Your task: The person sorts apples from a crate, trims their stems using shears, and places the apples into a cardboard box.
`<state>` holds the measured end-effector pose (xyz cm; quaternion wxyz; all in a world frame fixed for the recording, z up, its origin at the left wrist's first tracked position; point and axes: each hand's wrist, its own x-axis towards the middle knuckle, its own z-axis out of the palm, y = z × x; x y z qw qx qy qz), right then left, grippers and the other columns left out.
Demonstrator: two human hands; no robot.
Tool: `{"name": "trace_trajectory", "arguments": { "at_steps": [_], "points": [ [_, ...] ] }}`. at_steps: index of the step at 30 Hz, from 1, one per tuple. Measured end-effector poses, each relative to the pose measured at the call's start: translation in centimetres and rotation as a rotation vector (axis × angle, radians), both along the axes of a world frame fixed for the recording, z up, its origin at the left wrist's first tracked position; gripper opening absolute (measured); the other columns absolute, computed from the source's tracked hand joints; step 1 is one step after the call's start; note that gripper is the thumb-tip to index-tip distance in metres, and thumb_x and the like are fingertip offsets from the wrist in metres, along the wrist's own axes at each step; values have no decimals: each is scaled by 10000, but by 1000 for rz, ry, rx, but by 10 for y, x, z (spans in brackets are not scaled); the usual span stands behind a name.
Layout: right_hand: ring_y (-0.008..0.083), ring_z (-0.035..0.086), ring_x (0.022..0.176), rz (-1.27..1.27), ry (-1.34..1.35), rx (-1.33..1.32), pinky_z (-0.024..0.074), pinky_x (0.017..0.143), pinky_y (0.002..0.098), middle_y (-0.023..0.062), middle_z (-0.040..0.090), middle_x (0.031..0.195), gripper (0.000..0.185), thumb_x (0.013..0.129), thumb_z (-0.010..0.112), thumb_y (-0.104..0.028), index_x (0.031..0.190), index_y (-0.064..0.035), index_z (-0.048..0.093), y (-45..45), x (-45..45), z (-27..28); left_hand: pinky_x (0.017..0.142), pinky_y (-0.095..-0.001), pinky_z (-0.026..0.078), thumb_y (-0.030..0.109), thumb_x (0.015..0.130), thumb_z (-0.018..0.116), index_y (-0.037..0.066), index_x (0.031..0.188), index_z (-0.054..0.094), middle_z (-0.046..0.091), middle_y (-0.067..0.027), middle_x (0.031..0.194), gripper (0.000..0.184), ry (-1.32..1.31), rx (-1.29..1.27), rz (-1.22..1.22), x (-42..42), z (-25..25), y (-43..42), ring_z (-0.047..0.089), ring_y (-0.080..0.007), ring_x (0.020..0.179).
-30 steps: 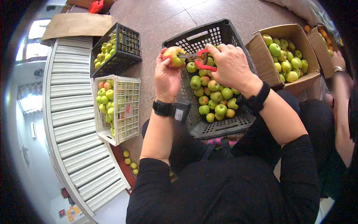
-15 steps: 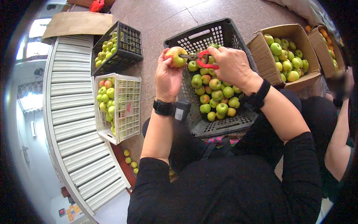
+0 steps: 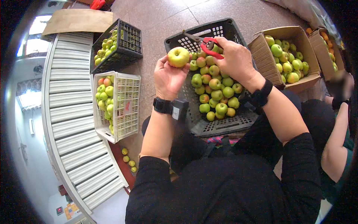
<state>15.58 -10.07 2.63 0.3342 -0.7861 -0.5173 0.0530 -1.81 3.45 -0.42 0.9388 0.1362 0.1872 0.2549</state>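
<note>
My left hand (image 3: 169, 78) holds a yellow-green apple (image 3: 178, 57) on its fingertips, the hollow at the apple's end facing up. In my right hand (image 3: 235, 61) are pruning shears (image 3: 209, 46) with red handles; their dark blades point up and left, apart from the apple. Below both hands stands a black crate (image 3: 212, 130) with many green and reddish apples (image 3: 215, 84) in it. The palm and part of the fingers of my right hand are hidden from view.
A cardboard box (image 3: 266, 61) of apples stands to the right, beside another box (image 3: 321, 54). On the left are a white crate (image 3: 126, 108) and a black crate (image 3: 128, 46) with apples, next to a white roller conveyor (image 3: 76, 112). A co-worker's arm (image 3: 337, 145) shows at far right.
The shears have moved up and away from the apple, and their blades have swung upward. The apple has turned in my left hand. The co-worker's arm has shifted.
</note>
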Motion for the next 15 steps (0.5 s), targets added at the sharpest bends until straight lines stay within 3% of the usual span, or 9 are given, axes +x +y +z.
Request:
{"name": "trace_trajectory", "arguments": {
  "at_steps": [9,12,15],
  "points": [
    [275,614,711,103,-181,75,500,611,367,95,600,792,420,666,655,-164,1067,-95,552,-2,-7,-13,778,-421,455,352,880,452,106,1122,509,550,-105,1111,349,161,120,24,7,6,-12,527,-260,980],
    [269,621,667,113,-255,125,497,559,374,104,603,745,359,670,644,-160,1012,-84,562,0,-8,-19,739,-414,475,375,875,500,156,1119,505,559,-75,1084,328,234,247,51,11,10,-16,540,-239,955],
    [264,604,706,112,-239,39,493,602,366,87,577,762,449,637,660,-130,1070,-86,552,0,-10,-19,702,-400,487,356,879,516,188,1106,507,567,-54,1056,283,354,476,75,13,5,-20,546,-215,939]
  ]
}}
